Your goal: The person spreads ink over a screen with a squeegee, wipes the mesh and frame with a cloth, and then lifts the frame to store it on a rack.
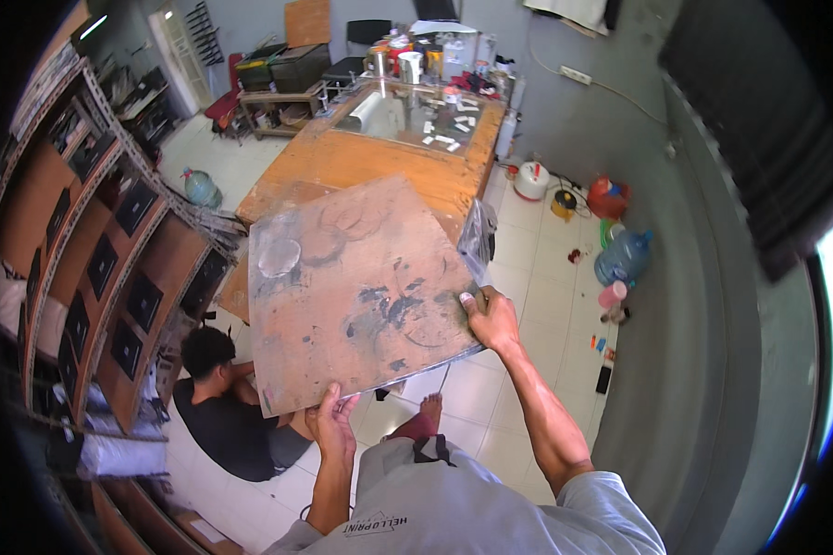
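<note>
A large brown wooden board [342, 305], stained with dark paint and pale rings, is held up in front of me between both hands. My right hand [492, 319] grips its right edge, with the thumb lying on top. At the near edge, my left hand [333, 424] closes on the board from below, the thumb tip showing at the rim. The fingers under the board are partly hidden. Beyond it stands an orange-brown wooden table [379, 153], whose near part the board covers.
A person [236, 407] in a dark shirt sits on the floor at left, close to the board. Shelves [111, 250] with dark printed panels line the left side. Cans [409, 67] crowd the table's far end. A blue water jug [624, 257] stands by the right wall.
</note>
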Demonstrator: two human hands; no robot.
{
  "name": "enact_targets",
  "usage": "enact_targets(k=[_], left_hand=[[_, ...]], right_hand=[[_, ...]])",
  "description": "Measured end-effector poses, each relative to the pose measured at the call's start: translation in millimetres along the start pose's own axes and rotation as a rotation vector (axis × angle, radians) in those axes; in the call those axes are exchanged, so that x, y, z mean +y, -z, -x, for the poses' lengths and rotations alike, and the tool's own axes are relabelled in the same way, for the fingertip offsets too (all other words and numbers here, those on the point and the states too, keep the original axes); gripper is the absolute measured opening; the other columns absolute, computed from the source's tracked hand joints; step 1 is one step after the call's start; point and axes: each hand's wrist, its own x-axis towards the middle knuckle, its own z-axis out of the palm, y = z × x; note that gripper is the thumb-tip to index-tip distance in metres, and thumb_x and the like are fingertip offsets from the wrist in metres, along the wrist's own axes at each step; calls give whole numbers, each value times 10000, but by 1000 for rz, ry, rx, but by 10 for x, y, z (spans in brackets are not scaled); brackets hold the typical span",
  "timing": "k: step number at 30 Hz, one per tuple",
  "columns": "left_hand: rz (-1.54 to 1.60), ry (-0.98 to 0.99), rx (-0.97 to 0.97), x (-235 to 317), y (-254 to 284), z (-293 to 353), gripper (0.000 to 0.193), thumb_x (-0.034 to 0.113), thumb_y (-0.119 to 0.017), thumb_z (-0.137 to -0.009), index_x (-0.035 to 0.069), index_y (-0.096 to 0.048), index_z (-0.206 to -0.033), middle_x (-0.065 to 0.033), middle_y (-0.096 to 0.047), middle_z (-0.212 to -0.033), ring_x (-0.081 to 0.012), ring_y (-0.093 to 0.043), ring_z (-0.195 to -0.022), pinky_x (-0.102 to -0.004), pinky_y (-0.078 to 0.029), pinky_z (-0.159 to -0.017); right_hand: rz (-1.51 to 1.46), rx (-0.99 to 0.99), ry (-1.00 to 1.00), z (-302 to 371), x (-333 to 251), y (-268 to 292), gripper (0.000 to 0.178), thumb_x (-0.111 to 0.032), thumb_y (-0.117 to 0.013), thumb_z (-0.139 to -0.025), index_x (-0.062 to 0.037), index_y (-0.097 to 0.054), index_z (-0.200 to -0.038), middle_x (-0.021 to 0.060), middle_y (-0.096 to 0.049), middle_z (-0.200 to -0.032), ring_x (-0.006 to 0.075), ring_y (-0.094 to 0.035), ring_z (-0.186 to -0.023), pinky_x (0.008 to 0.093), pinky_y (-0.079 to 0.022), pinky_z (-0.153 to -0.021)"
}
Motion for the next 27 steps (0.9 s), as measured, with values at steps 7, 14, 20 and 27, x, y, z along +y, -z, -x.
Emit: enact_targets(k=[7, 14, 20, 27], left_hand=[[22, -22, 162, -515, -977, -393, 307, 140, -710, -893, 13, -616, -1157, -83, -656, -1070, -193, -650, -946, -361, -604, -771], [151, -65, 316, -1400, -1968, -760, 321, 123, -722, -883, 9, -588, -1152, -95, -657, -1013, -214, -662, -830, -379, -617, -762], [211, -78, 399, -1870, -2767, -967, 421, 253, -629, -957, -46, -530, -1235, -195, -604, -1186, -351, -646, -1024, -443, -595, -868], [328, -123, 468, -2246, -3766, -1404, 499, 255, -556, -1000, -86, -406, -1333, -301, -564, -1210, -396, -648, -1018, -458, -585, -884]], right_hand=[[2, -114, 115, -1442, 147, 43, 413, -339, -660, -903, 48, -663, -1048, 311, -678, -969, 457, -662, -953, 490, -504, -841], [57, -263, 283, -2993, 565, -27, 408, -319, -639, -911, 40, -659, -1104, 308, -679, -1016, 462, -646, -1006, 493, -498, -888], [155, -459, 452, -4081, 586, -101, 494, -363, -633, -917, 50, -599, -1185, 307, -663, -1101, 463, -628, -1066, 501, -481, -922], [270, -595, 455, -5215, 299, -76, 560, -407, -673, -895, 44, -589, -1215, 289, -660, -1153, 435, -615, -1134, 487, -466, -972]])
